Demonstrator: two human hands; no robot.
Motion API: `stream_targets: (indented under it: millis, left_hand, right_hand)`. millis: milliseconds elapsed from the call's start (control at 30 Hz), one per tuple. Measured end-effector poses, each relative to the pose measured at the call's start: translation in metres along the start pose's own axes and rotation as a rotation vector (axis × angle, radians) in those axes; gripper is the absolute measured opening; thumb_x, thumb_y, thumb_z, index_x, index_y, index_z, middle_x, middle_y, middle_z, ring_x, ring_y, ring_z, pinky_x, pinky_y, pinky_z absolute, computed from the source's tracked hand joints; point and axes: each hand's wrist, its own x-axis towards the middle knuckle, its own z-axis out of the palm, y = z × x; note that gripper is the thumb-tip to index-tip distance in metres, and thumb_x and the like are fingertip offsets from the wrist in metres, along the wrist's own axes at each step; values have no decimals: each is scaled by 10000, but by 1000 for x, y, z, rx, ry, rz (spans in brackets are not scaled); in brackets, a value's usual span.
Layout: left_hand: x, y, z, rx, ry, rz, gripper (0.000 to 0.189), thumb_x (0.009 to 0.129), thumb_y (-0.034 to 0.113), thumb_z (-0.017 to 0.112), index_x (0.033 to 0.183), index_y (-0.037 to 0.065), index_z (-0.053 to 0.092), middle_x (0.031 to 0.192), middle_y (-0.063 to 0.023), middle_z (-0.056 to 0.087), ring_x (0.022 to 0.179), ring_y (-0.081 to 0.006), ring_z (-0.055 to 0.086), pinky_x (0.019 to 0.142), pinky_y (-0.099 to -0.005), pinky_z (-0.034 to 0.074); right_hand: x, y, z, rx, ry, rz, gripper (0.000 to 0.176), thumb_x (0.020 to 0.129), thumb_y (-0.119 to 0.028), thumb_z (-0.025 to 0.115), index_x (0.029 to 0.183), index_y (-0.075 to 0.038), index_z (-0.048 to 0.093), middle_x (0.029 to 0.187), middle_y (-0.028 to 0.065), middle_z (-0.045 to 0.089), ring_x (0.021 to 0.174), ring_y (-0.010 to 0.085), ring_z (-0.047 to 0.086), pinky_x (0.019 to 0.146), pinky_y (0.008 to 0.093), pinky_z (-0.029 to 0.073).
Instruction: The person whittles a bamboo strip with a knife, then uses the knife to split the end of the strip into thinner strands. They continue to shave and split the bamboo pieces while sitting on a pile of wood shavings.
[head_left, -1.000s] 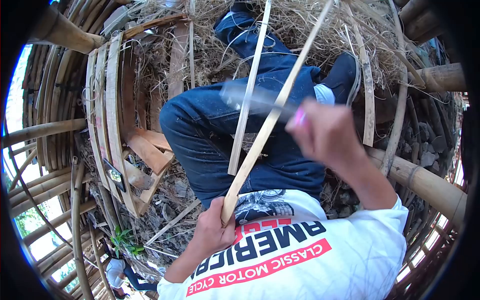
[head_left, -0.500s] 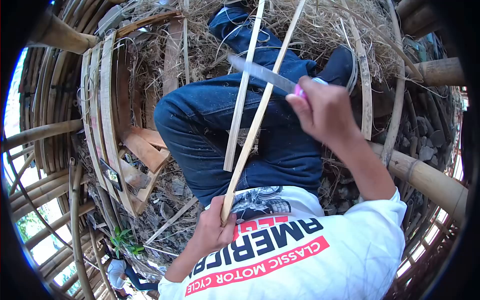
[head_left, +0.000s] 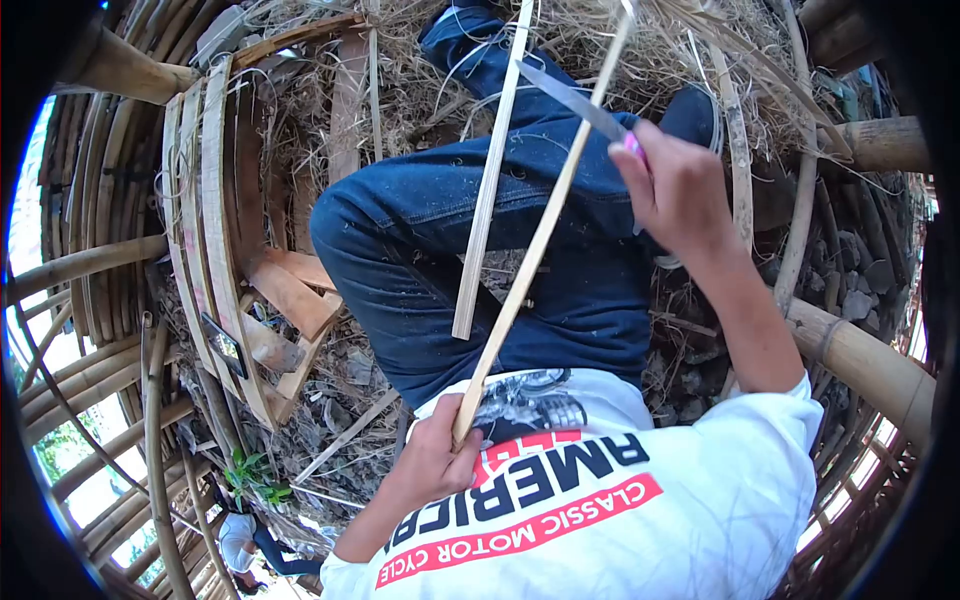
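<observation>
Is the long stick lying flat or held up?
Held up, tilted. The left hand grips the stick low down; the right hand holds a knife across its top.

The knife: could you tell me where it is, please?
Head view, upper right: the knife sits in the right hand, blade across the bamboo strip held by the left hand.

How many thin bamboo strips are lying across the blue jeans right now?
2. One held strip runs from the left hand up to the knife in the right hand; one loose strip rests on the jeans. Others may hide in the straw.
</observation>
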Motion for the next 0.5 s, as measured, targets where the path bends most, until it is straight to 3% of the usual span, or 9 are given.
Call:
stream_targets:
  millis: [67, 200, 267, 400, 500]
  left_hand:
    - [-5, 0, -2, -3, -44, -36, 254, 811, 17, 596, 1029, 9, 466, 705, -89, 511, 602, -174, 507, 563, -309, 406]
    - [3, 0, -1, -29, -55, -30, 227, 828, 24, 578, 1024, 12, 464, 712, -87, 508, 620, -171, 501, 580, -309, 410]
    - [6, -3, -1, -7, -67, -11, 309, 838, 20, 557, 1133, 0, 466, 727, -203, 568, 642, -354, 600, 602, -386, 453]
    - [2, -11, -6, 16, -37, -1, 263, 848, 22, 552, 1095, -2, 465, 709, -176, 559, 632, -343, 586, 594, -377, 445]
    - [1, -8, -13, 27, -38, -86, 217, 858, 34, 562, 1049, 9, 462, 704, -152, 548, 626, -298, 579, 598, -368, 444]
  right_hand:
    - [-12, -21, -7, 145, 38, -124, 374, 919, -374, 590, 722, -59, 555, 540, 107, 553, 485, 284, 596, 457, 360, 470]
    - [-13, -8, 7, 94, -50, -67, 363, 935, -362, 566, 714, -74, 553, 529, 100, 546, 466, 291, 574, 450, 376, 451]
    - [-17, -12, 12, 92, -76, -24, 363, 932, -356, 572, 711, -68, 547, 526, 108, 547, 475, 296, 581, 446, 383, 445]
    - [-15, -31, 15, 241, -32, 35, 388, 941, -366, 549, 703, -60, 551, 516, 122, 548, 494, 311, 598, 442, 382, 445]
    - [-11, -38, 22, 276, -167, 145, 404, 928, -386, 564, 711, -46, 581, 532, 149, 566, 512, 337, 604, 472, 411, 458]
